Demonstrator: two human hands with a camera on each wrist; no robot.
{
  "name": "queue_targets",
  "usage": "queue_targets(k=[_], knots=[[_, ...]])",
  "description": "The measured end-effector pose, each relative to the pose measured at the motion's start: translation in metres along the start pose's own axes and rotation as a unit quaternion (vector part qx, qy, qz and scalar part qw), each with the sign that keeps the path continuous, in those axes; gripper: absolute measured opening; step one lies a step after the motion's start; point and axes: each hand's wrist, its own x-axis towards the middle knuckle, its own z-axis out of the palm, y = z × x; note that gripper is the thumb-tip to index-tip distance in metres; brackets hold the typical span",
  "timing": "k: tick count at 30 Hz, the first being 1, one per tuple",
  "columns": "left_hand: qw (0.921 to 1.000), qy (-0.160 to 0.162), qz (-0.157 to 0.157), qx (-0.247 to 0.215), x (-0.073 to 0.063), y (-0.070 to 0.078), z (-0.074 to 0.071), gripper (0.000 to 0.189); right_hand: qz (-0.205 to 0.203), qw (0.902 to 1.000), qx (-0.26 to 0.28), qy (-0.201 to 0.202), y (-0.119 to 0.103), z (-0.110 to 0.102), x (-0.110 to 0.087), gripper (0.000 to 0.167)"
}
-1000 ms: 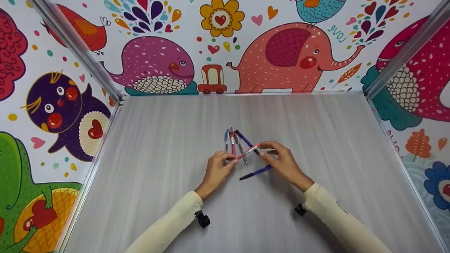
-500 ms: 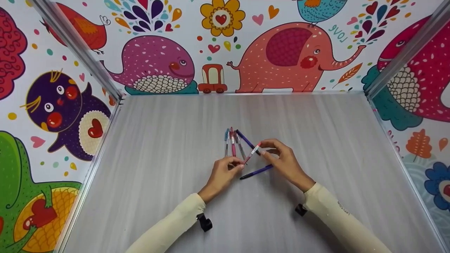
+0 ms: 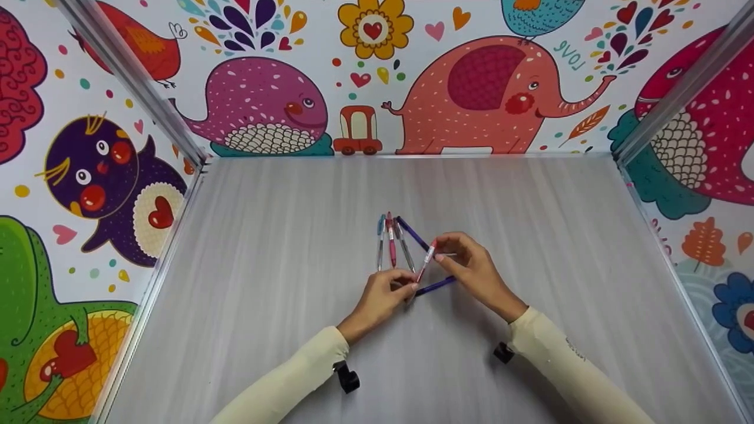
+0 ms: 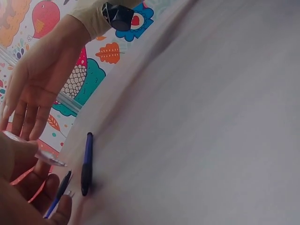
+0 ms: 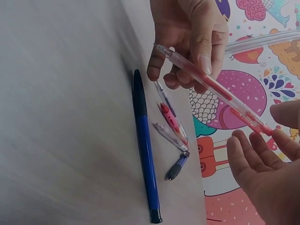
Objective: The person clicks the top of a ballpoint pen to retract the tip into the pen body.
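Observation:
Both hands hold a clear pen with red ink (image 3: 427, 259) above the table. The left hand (image 3: 380, 297) pinches its tip half, thumb visible on the barrel in the right wrist view. At the other end, the right hand (image 3: 477, 271) pinches the pen between thumb and finger. Below them lies a blue pen with a dark grip (image 5: 146, 154), partly covered by the hands in the head view. Beyond the left hand rest a light-blue-topped clear pen (image 3: 380, 235), a pink pen (image 3: 392, 238), a clear pen with a dark top (image 3: 405, 247) and another blue pen (image 3: 413, 233).
The grey wood-grain table (image 3: 283, 235) extends around the hands. Metal rails (image 3: 147, 106) and cartoon-printed panels (image 3: 265, 106) border its back and sides. A black wrist camera (image 3: 346, 377) sits below the left sleeve, another (image 3: 503, 352) below the right.
The left hand has shifted right and a little nearer the person, with the held pen swinging to a steeper slant. It now partly covers the near blue pen. The right hand stays nearly in place.

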Motion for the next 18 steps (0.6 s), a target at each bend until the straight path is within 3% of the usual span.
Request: queue_targets(k=[8, 18], knots=[[0.9988, -0.032, -0.005, -0.036, -0.003, 0.008, 0.006, 0.018, -0.012, 0.999, 0.038, -0.021, -0.009, 0.004, 0.0, 0.038], [0.9946, -0.063, -0.013, -0.081, -0.004, 0.016, 0.011, 0.021, -0.021, 0.9986, 0.016, -0.045, -0.016, 0.0, -0.003, 0.049]])
